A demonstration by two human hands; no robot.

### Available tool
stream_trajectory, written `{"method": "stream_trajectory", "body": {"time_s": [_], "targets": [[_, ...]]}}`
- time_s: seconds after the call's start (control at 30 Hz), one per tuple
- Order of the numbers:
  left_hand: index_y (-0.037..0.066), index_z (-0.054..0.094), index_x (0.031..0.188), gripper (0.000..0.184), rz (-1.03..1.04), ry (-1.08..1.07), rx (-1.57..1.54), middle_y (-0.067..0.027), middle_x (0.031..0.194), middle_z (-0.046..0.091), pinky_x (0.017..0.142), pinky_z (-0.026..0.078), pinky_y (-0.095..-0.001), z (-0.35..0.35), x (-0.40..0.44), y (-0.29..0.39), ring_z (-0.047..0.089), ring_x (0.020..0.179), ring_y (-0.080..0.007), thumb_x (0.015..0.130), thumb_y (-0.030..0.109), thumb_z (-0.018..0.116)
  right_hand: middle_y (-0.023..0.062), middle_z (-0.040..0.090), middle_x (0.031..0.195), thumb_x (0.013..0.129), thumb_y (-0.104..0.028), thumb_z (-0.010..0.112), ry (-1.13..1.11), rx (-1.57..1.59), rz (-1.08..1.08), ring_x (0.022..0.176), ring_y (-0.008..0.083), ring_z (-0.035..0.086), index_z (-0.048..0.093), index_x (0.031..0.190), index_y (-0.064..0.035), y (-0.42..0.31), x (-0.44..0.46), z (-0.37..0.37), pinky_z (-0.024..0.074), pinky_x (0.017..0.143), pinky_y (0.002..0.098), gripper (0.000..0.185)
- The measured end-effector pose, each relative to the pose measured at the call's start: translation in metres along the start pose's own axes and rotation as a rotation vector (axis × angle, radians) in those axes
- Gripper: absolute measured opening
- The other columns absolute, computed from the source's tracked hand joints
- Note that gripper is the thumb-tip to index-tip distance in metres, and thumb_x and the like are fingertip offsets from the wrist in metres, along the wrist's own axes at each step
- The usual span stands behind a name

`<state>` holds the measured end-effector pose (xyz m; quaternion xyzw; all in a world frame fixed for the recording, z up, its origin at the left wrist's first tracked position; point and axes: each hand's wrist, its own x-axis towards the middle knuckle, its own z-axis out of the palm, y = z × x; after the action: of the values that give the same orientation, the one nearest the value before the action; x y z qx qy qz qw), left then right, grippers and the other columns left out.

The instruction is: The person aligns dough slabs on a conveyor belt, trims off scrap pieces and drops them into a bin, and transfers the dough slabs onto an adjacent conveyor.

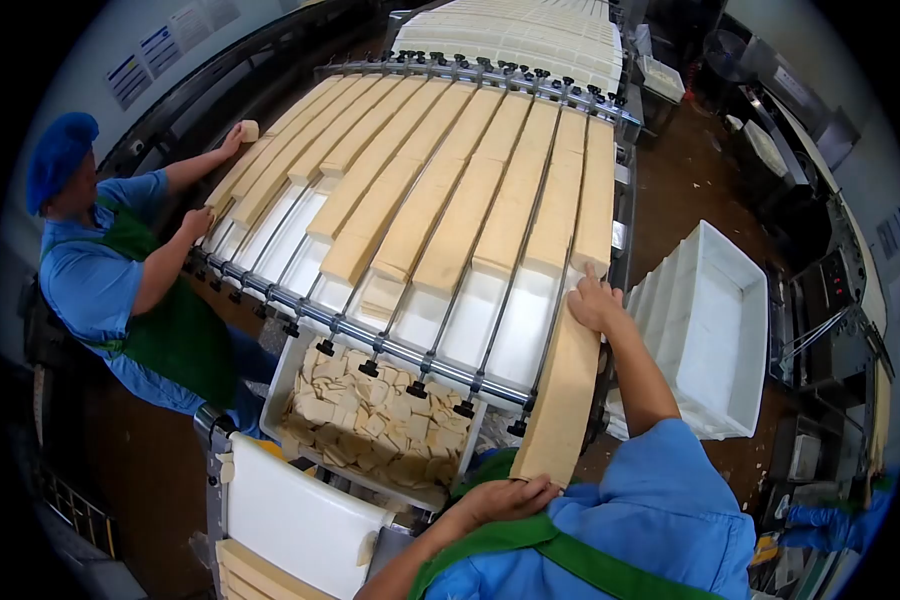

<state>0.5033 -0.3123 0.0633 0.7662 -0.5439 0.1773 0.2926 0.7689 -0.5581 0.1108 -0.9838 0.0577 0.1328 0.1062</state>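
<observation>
A long row of thin, pale dough sheets [560,405], stacked face to face, lies between my two hands at the near right of the slatted conveyor. My left hand [510,498] cups the row's near end, close to my apron. My right hand [596,300] grips the far end, thumb and fingers bent over it. Just beyond my right fingers, another row of dough sheets [594,200] continues up the rightmost lane. More such rows [455,220] fill the neighbouring lanes, divided by thin metal rods.
A metal crossbar [370,340] with black knobs spans the near edge. Below it, a white bin [280,385] holds dough scraps. Stacked white crates [705,340] stand at the right. A co-worker [130,270] handles rows at the left. A white belt [290,510] lies at the lower left.
</observation>
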Motion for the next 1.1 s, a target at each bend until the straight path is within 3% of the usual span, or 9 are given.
{"method": "stream_trajectory", "body": {"time_s": [0.17, 0.3, 0.4, 0.47, 0.57, 0.7, 0.87, 0.97, 1.1], "targets": [[0.007, 0.057, 0.119, 0.040, -0.137, -0.025, -0.026, -0.0119, 0.113, 0.050, 0.070, 0.055, -0.0273, -0.013, 0.035, -0.018, 0.064, 0.084, -0.0182, 0.081, 0.012, 0.064, 0.0162, 0.048, 0.129, 0.087, -0.029, 0.042, 0.380, -0.057, -0.157, 0.118, 0.0335, 0.043, 0.053, 0.118, -0.0028, 0.012, 0.020, 0.015, 0.0309, 0.097, 0.0479, 0.042], [0.006, 0.057, 0.118, 0.040, -0.098, 0.055, -0.096, -0.0131, 0.113, 0.050, 0.069, 0.055, -0.0289, 0.010, 0.036, -0.031, 0.065, 0.083, -0.0207, 0.079, 0.012, 0.064, 0.0144, 0.051, 0.120, 0.086, -0.024, 0.048, 0.403, -0.033, -0.170, 0.116, 0.0316, 0.044, 0.055, 0.117, -0.0058, 0.014, 0.025, 0.014, 0.0315, 0.095, 0.0474, 0.037], [0.007, 0.054, 0.120, 0.041, -0.234, -0.095, -0.151, -0.0154, 0.116, 0.050, 0.068, 0.055, -0.0315, -0.004, 0.053, -0.037, 0.065, 0.086, -0.0230, 0.080, 0.012, 0.061, 0.0143, 0.050, 0.121, 0.083, -0.019, 0.053, 0.506, 0.105, -0.159, 0.116, 0.0312, 0.042, 0.058, 0.114, -0.0083, 0.002, 0.006, 0.002, 0.0277, 0.097, 0.0492, 0.033], [0.010, 0.050, 0.121, 0.040, -0.334, -0.205, -0.156, -0.0173, 0.119, 0.049, 0.068, 0.055, -0.0337, -0.008, 0.073, -0.048, 0.065, 0.087, -0.0263, 0.081, 0.013, 0.058, 0.0146, 0.050, 0.119, 0.083, -0.017, 0.055, 0.795, 0.133, -0.294, 0.113, 0.0316, 0.042, 0.059, 0.111, -0.0102, 0.010, 0.003, 0.017, 0.0281, 0.095, 0.0457, 0.030], [0.012, 0.048, 0.120, 0.039, -0.340, -0.155, -0.206, -0.0175, 0.123, 0.048, 0.066, 0.055, -0.0354, 0.008, 0.073, -0.058, 0.065, 0.085, -0.0280, 0.082, 0.012, 0.056, 0.0153, 0.053, 0.114, 0.087, -0.021, 0.052, 0.740, 0.316, -0.342, 0.113, 0.0328, 0.044, 0.058, 0.111, -0.0071, 0.013, -0.025, 0.018, 0.0289, 0.096, 0.0436, 0.029], [0.009, 0.053, 0.107, 0.030, -0.290, -0.114, -0.127, -0.0182, 0.118, 0.052, 0.057, 0.053, -0.0355, 0.013, 0.069, -0.059, 0.065, 0.076, -0.0258, 0.078, 0.012, 0.060, 0.0177, 0.056, 0.100, 0.076, -0.014, 0.051, 0.756, 0.617, -0.702, 0.097, 0.0350, 0.050, 0.056, 0.102, -0.0026, 0.027, -0.083, 0.031, 0.0310, 0.090, 0.0448, 0.028], [0.010, 0.055, 0.095, 0.018, -0.194, 0.014, -0.066, -0.0173, 0.124, 0.055, 0.060, 0.053, -0.0337, -0.001, 0.054, -0.066, 0.066, 0.079, -0.0259, 0.078, 0.011, 0.060, 0.0039, 0.055, 0.112, 0.071, -0.022, 0.065, 0.532, 0.400, -1.177, 0.104, 0.0215, 0.050, 0.060, 0.105, -0.0211, 0.037, -0.151, 0.062, 0.0284, 0.088, 0.0417, 0.034], [0.008, 0.054, 0.090, 0.019, -0.379, -0.045, -0.124, -0.0150, 0.121, 0.059, 0.063, 0.053, -0.0339, -0.037, 0.045, -0.059, 0.066, 0.081, -0.0259, 0.074, 0.010, 0.065, 0.0007, 0.054, 0.119, 0.074, -0.021, 0.065, 0.531, 0.296, -1.122, 0.109, 0.0162, 0.048, 0.062, 0.109, -0.0277, 0.036, -0.162, 0.055, 0.0252, 0.094, 0.0396, 0.036], [0.004, 0.048, 0.083, 0.035, -0.823, 0.487, 0.068, -0.0165, 0.117, 0.060, 0.071, 0.053, -0.0310, -0.039, -0.019, -0.048, 0.064, 0.089, -0.0265, 0.063, 0.004, 0.076, -0.0016, 0.055, 0.123, 0.075, -0.019, 0.063, 0.527, 0.150, -1.132, 0.110, 0.0160, 0.048, 0.066, 0.107, -0.0286, 0.025, -0.171, 0.055, 0.0198, 0.100, 0.0364, 0.033]]}}
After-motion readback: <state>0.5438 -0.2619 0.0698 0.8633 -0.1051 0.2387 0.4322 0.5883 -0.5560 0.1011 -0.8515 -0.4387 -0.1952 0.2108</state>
